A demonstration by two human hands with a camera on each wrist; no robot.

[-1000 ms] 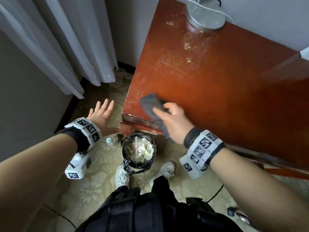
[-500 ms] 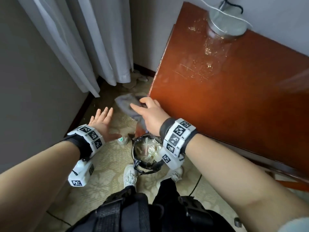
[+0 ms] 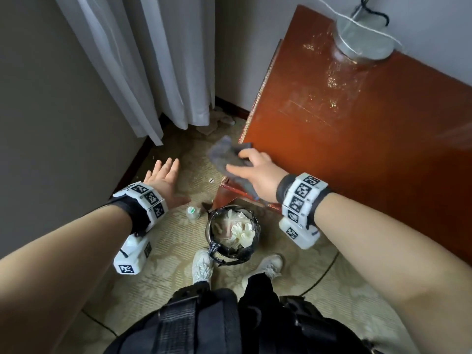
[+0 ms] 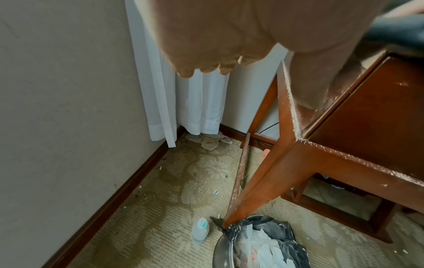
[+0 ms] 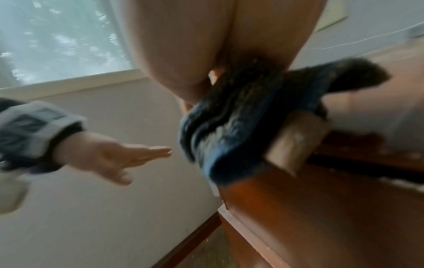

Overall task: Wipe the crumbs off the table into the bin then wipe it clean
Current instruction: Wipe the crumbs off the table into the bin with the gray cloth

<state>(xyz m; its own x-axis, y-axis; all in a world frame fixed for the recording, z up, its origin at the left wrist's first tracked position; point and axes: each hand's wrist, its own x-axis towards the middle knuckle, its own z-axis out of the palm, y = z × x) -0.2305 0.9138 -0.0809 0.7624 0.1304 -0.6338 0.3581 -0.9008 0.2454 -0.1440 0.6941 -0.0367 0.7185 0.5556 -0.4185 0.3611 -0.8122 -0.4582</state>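
Observation:
My right hand (image 3: 255, 169) grips a grey cloth (image 3: 224, 154) at the near left corner of the red-brown table (image 3: 370, 149). Part of the cloth hangs over the edge; the right wrist view shows the cloth (image 5: 241, 127) draped over that corner, blurred. My left hand (image 3: 163, 175) is held open and flat just left of the corner, above the floor, holding nothing. Crumbs (image 3: 332, 80) lie scattered at the far side of the tabletop. The bin (image 3: 233, 233), lined with a black bag and full of white tissue, stands on the floor under the corner.
A round metal lamp base (image 3: 362, 39) with cords sits at the table's far edge. A small white bottle (image 3: 192, 212) lies on the carpet beside the bin. White curtains (image 3: 153, 60) hang in the left corner, with rags below. My shoes stand just behind the bin.
My right hand has swept the cloth leftward across the tabletop to its near left corner, so it overhangs the edge. The left hand has stayed open beside the corner.

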